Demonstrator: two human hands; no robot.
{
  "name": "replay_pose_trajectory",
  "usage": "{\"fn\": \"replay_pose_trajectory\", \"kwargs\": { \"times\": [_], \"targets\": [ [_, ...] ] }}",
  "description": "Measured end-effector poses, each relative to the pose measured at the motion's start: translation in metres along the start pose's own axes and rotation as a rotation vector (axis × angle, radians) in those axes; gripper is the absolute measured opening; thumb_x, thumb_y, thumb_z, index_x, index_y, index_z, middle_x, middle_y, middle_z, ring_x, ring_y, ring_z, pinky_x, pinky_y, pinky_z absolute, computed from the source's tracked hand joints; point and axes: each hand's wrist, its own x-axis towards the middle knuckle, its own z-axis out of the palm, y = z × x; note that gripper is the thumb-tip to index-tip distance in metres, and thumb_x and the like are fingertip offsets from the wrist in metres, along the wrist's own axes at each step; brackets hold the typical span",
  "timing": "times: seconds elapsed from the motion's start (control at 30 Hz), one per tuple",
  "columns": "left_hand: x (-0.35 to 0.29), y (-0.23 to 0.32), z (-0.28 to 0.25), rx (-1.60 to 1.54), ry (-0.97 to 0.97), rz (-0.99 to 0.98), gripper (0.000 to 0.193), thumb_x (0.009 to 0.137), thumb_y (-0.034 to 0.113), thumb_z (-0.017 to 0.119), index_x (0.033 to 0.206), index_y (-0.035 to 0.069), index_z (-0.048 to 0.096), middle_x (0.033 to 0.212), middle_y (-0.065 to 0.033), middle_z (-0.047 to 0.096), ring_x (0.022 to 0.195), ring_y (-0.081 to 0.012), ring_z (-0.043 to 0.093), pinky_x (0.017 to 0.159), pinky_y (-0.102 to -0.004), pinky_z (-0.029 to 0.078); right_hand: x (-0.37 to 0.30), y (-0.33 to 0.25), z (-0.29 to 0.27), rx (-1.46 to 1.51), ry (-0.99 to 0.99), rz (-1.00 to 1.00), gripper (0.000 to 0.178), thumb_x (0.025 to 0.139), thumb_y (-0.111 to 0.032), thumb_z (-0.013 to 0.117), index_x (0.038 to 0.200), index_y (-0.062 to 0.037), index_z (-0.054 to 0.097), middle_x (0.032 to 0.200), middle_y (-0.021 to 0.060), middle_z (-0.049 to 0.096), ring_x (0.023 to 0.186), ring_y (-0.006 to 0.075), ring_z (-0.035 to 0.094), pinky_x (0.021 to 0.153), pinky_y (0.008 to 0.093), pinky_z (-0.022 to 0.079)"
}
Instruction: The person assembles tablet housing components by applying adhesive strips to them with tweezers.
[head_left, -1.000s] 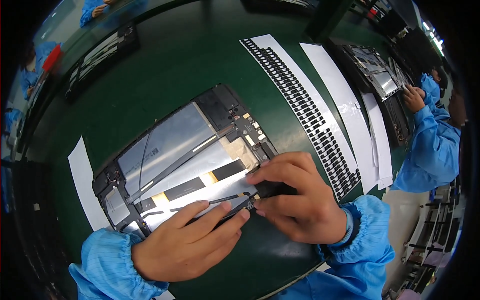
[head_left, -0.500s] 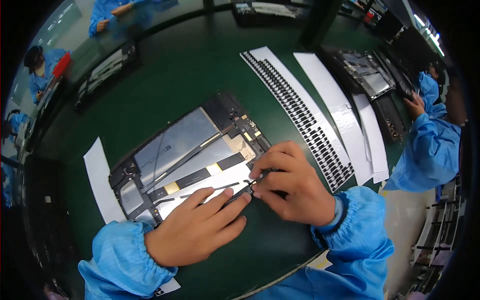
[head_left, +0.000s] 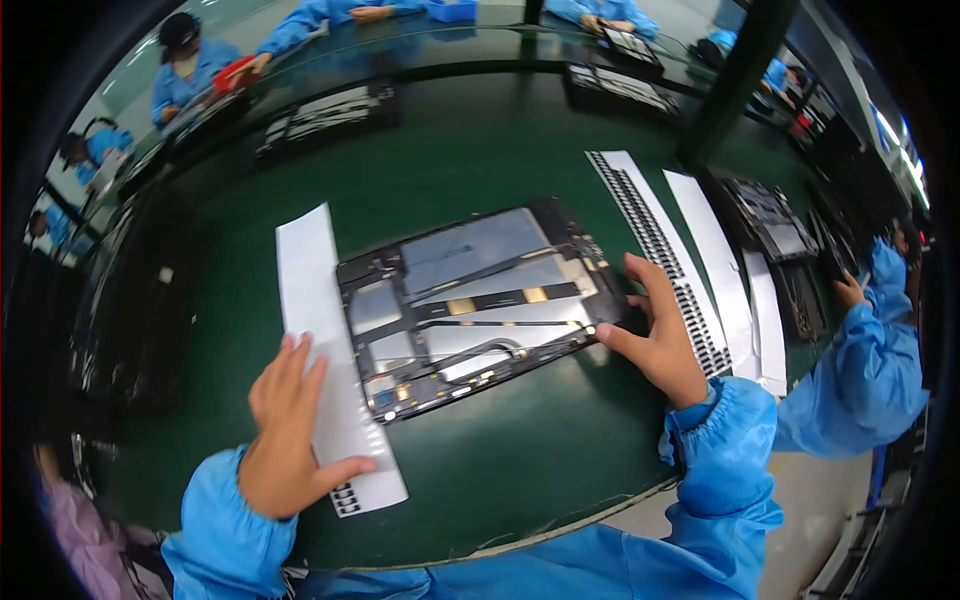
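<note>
An opened tablet lies on the green table before me, its grey battery cells, black flex cables and circuit boards exposed. My right hand is at its right edge, thumb against the near right corner and fingers apart. On the left, my left hand rests with spread fingers on a white strip sheet beside the tablet. A few small black pieces show on that sheet's near end, by my left thumb. Neither hand has anything gripped in it.
Right of the tablet lies a white sheet with rows of black pieces, then further white strips. Stacked tablets stand beyond, near a co-worker's sleeve. Dark wrapped stacks fill the left; more tablets lie at the back.
Both hands have left the tablet's near right corner area. My left hand moved left onto the white strip; my right hand opened at the tablet's edge. The tablet lies less tilted, and the view has shifted.
</note>
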Motion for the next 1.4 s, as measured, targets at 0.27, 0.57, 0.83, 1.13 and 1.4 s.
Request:
{"fn": "replay_pose_trajectory", "kwargs": {
  "times": [0.27,0.57,0.83,1.13,1.4],
  "targets": [
    [0.017,0.003,0.029,-0.025,0.09,0.075,0.084,0.07,0.046,0.068,0.121,-0.011,0.034,0.128,-0.0316,0.031,0.129,-0.0429,0.018,0.097,-0.0576,0.018,-0.001,0.001,0.024,-0.092,0.033,-0.052,0.062,0.073,-0.024,0.069,0.122,0.0027,0.043,0.126,0.0206,0.039,0.117,0.0319,0.039,0.1,0.0371,0.03],
    [-0.028,0.003,-0.044,-0.158,0.747,0.067,0.075,0.061,0.029,0.079,0.114,-0.011,0.043,0.121,-0.0278,0.044,0.115,-0.0392,0.041,0.096,-0.0432,0.032,0.038,-0.123,0.033,0.575,-0.075,-0.037,0.053,0.076,-0.016,0.066,0.12,0.0035,0.044,0.11,0.011,0.051,0.102,0.0172,0.048,0.091,0.0291,0.036],
    [-0.088,-0.058,-0.093,-0.413,1.29,-0.386,0.072,0.06,0.015,0.073,0.123,0.001,0.041,0.112,-0.0098,0.044,0.11,-0.0227,0.041,0.095,-0.0327,0.028,0.18,-0.279,0.181,0.485,-0.379,-0.36,0.056,0.074,-0.028,0.068,0.115,0.0052,0.05,0.105,0.0128,0.055,0.098,0.0183,0.05,0.086,0.0286,0.038],
    [-0.084,-0.096,-0.066,-0.074,1.363,-0.698,0.049,0.066,0.017,0.076,0.109,0.009,0.054,0.119,-0.0161,0.032,0.113,-0.0313,0.035,0.097,-0.04,0.029,0.254,-0.289,0.367,0.443,-0.482,-0.296,0.045,0.073,-0.035,0.069,0.092,0.0052,0.063,0.087,0.0106,0.062,0.084,0.0159,0.055,0.077,0.0279,0.042],
    [-0.082,-0.107,-0.064,0.038,1.344,-0.636,0.059,0.072,0.023,0.071,0.124,0.008,0.045,0.127,-0.0176,0.026,0.117,-0.0313,0.032,0.1,-0.0411,0.025,0.283,-0.226,0.359,0.685,-0.444,-0.362,0.062,0.075,-0.042,0.066,0.113,0.0045,0.05,0.112,0.0196,0.055,0.108,0.0299,0.05,0.091,0.0344,0.038]
  ]
}}
